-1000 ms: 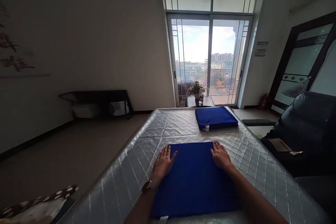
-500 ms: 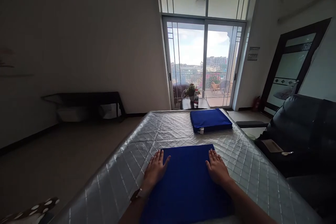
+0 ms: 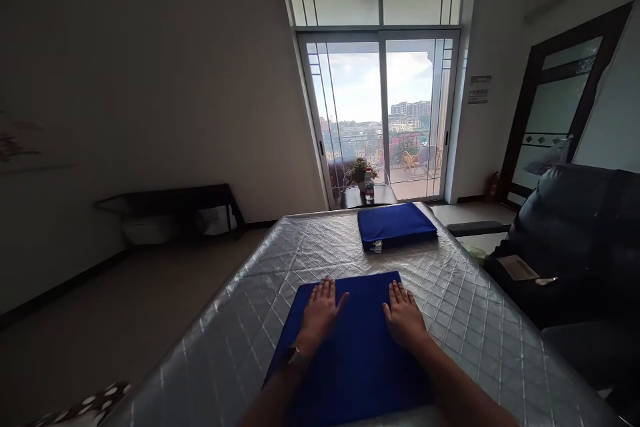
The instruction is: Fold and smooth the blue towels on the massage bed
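A blue flat folded cloth item [image 3: 360, 360] lies on the silver quilted cover [image 3: 240, 320] in front of me. My left hand [image 3: 320, 312] rests flat on its left half, fingers stretched toward the far edge and thumb apart. On its right edge lies my right hand [image 3: 404, 315], palm down with the fingers out straight. Neither hand grips anything. Farther off on the same cover sits a second blue folded item [image 3: 397, 223], several layers thick, with a white tag at its near side.
Beyond the far edge stand a small dark table [image 3: 367, 197], a potted plant [image 3: 360, 172] and a bottle [image 3: 369, 185], before a sliding glass door. On the right is a black armchair [image 3: 575, 233]. A low dark rack [image 3: 175, 210] stands along the left wall.
My left hand has moved right, from the near blue item's left edge onto its surface. My right hand stays by the right edge. The view has shifted slightly.
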Action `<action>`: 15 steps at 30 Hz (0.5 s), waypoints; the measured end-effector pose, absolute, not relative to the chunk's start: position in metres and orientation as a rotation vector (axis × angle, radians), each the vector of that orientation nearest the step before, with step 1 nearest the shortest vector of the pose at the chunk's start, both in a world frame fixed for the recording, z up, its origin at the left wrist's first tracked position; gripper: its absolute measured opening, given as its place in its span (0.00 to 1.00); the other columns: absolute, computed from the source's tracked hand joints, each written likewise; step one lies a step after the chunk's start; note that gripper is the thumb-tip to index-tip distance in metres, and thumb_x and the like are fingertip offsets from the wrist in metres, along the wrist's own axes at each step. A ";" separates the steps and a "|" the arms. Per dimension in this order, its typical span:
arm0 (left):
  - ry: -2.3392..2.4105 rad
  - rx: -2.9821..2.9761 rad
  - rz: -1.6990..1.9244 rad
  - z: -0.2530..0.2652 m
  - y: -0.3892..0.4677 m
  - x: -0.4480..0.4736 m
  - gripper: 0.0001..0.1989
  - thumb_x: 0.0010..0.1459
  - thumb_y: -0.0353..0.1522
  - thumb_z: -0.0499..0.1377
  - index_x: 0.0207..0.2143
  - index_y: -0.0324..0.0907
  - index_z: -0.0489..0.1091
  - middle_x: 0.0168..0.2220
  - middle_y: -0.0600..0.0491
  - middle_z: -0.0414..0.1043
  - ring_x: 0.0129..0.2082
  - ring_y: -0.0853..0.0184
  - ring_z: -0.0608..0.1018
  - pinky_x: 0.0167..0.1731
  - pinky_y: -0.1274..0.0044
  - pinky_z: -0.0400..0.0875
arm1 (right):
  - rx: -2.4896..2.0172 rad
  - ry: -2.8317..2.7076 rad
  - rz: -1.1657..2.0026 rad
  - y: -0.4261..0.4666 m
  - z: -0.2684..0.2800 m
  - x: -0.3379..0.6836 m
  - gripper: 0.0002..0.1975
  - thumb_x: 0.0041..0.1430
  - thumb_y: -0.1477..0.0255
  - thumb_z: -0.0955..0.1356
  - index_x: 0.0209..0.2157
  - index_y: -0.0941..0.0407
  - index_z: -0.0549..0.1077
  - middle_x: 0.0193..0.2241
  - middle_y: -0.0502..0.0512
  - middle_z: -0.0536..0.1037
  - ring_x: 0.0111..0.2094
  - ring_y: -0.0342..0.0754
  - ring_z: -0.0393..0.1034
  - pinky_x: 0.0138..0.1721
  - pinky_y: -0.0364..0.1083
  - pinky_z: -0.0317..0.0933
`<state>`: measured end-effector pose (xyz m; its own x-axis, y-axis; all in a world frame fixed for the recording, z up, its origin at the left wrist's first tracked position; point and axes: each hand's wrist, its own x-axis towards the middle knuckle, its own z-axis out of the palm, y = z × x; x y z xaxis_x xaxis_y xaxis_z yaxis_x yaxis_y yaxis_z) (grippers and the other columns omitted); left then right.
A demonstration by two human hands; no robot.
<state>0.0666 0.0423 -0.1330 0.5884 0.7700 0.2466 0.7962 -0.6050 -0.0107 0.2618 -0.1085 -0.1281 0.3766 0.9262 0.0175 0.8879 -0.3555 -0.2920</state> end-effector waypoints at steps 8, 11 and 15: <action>-0.874 -3.126 -0.398 -0.132 -0.051 0.153 0.37 0.71 0.49 0.32 0.70 0.34 0.52 0.71 0.43 0.51 0.72 0.60 0.54 0.69 0.62 0.54 | -2.357 -1.738 0.169 -0.112 -0.134 0.266 0.33 0.69 0.68 0.52 0.72 0.67 0.45 0.72 0.62 0.39 0.73 0.53 0.31 0.71 0.54 0.28; -0.952 -3.059 -0.345 -0.139 -0.032 0.126 0.37 0.71 0.50 0.34 0.70 0.36 0.53 0.71 0.42 0.52 0.72 0.58 0.54 0.69 0.61 0.54 | -2.380 -1.676 0.175 -0.110 -0.132 0.265 0.33 0.71 0.65 0.50 0.72 0.67 0.45 0.72 0.62 0.41 0.73 0.52 0.31 0.71 0.54 0.30; -1.035 -2.893 -0.303 -0.158 0.013 0.056 0.32 0.72 0.47 0.39 0.70 0.38 0.53 0.71 0.42 0.51 0.72 0.57 0.54 0.68 0.60 0.56 | -2.397 -1.626 0.186 -0.109 -0.128 0.263 0.33 0.72 0.63 0.49 0.72 0.66 0.46 0.72 0.61 0.43 0.73 0.51 0.33 0.71 0.53 0.29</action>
